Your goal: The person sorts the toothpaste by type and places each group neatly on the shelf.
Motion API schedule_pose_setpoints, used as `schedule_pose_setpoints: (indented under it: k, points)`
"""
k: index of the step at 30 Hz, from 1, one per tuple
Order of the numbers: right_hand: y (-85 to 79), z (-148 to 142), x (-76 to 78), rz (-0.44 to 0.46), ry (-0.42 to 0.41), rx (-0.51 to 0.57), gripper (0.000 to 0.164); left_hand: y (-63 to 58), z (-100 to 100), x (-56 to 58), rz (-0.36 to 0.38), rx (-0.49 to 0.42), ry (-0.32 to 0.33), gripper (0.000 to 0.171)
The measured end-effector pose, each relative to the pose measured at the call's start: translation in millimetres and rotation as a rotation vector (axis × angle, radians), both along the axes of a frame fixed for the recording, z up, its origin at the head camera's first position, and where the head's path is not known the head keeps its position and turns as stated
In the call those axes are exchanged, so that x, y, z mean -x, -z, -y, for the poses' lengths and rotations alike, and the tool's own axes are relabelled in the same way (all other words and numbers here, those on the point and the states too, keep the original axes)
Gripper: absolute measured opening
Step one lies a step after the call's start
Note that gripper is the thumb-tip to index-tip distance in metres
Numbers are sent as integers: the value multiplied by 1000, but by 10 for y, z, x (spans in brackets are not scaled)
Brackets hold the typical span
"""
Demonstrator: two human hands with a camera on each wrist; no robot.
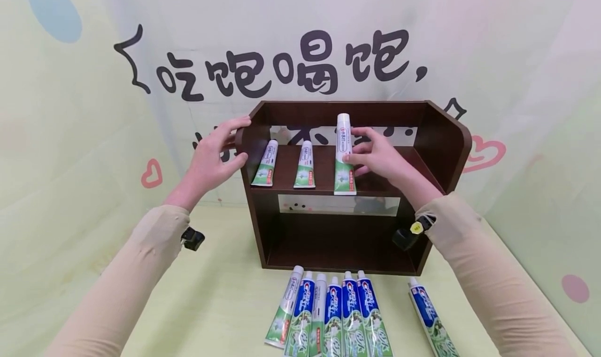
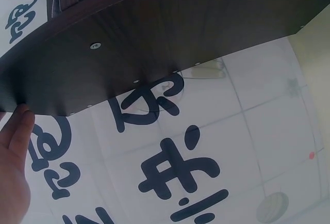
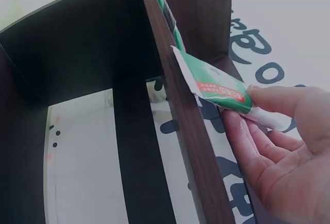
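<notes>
My right hand (image 1: 380, 156) pinches a green-and-white toothpaste tube (image 1: 344, 164) between thumb and fingers, cap up. In the right wrist view, the flat end of this tube (image 3: 214, 82) lies right at the front edge of the upper shelf board. Two similar tubes, a left one (image 1: 266, 164) and a middle one (image 1: 305, 165), lean cap up on that board. My left hand (image 1: 213, 156) rests against the left side panel of the dark brown shelf (image 1: 345, 191). Its fingers (image 2: 19, 128) lie fairly straight on the panel's outer face in the left wrist view.
Before the shelf, a row of toothpaste tubes lies on the pale table (image 1: 211, 284), several of them blue-and-green (image 1: 333, 315) and others green-and-white (image 1: 285, 307). One more blue-and-green tube (image 1: 432, 318) lies apart at the right. Behind stands a printed cloth backdrop (image 1: 291, 18).
</notes>
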State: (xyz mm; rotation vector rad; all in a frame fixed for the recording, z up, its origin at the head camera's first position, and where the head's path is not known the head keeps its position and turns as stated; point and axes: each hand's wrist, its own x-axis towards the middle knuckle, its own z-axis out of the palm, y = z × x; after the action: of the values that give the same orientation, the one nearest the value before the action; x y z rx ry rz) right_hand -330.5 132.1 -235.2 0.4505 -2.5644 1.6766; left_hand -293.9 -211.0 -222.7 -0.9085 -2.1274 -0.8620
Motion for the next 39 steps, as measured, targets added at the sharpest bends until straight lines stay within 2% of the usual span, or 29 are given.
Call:
schedule_pose_setpoints:
  k: [8, 17, 21, 24, 27, 34, 39]
  points:
    - [57, -6, 43, -24, -30, 53, 81, 48, 36, 78, -14, -2, -4, 57]
    - [100, -11, 59, -4, -53, 21, 64, 41, 18, 65, -20, 0, -4, 56]
    - [106, -26, 72, 2, -87, 15, 69, 97, 65, 183, -25, 0, -12, 58]
    - [106, -40, 83, 7, -113, -12, 78, 147, 122, 297, -31, 0, -14, 61]
    - [106, -57, 82, 16, -139, -57, 87, 160, 157, 348, -29, 3, -9, 64]
    - [111, -87, 85, 9, -162, -185, 94, 163, 179, 365, -21, 3, 7, 63]
    - [122, -74, 108, -5, -175, -233, 95, 162, 173, 354, -16, 0, 15, 62]
